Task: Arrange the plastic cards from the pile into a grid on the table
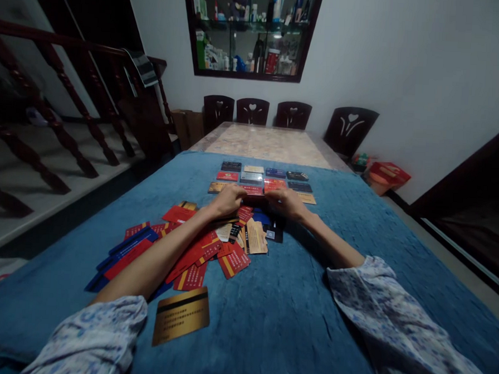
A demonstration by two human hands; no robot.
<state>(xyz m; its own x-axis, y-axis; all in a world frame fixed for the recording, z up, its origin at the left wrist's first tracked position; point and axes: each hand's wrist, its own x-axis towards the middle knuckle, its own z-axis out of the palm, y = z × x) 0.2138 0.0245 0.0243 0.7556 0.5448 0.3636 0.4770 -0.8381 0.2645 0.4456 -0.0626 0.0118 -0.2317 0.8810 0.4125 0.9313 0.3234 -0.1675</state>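
The near part of the table [272, 143] is covered by a blue cloth [293, 312], with marbled top seen beyond. On the cloth, cards [251, 178] are laid in three rows; just before them, a dark red card [255, 199] is pinched at its ends by the left hand [231, 201] and right hand [285, 203]. A loose heap [234, 260] is partly hidden by the left forearm [166, 255]. Chairs [252, 112] are lined along the white wall [407, 56], below an inset cabinet [247, 75]; the left side is bounded by a railing [73, 46].
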